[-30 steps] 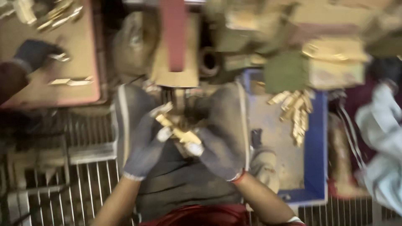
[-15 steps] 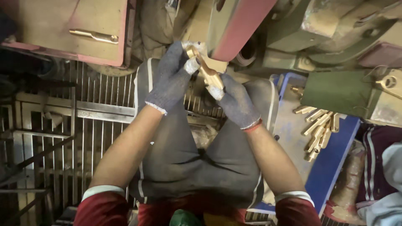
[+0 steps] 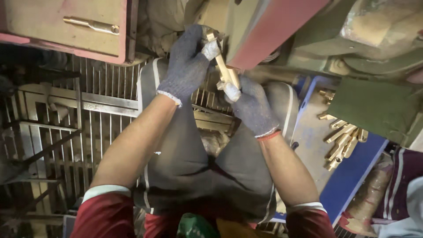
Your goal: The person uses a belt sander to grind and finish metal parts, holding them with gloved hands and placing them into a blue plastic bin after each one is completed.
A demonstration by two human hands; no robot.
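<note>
Both my hands wear dark knitted gloves with white fingertips. My left hand (image 3: 187,61) grips the upper end of a long brass part (image 3: 224,70), and my right hand (image 3: 251,105) grips its lower end. The part is held tilted, its side pressed against the edge of a red sanding belt (image 3: 273,31) on the machine in front of me. My knees in dark trousers are under my arms.
A blue tray (image 3: 348,180) at right holds several more brass parts (image 3: 341,141). A pink-edged tray (image 3: 66,26) at upper left carries one brass part (image 3: 90,25). A metal grating (image 3: 79,132) covers the floor at left. Green machine housing (image 3: 374,105) is at right.
The view has swung and closed in. My hands have lifted the brass part from over my lap up to the red belt and now hold it against it.
</note>
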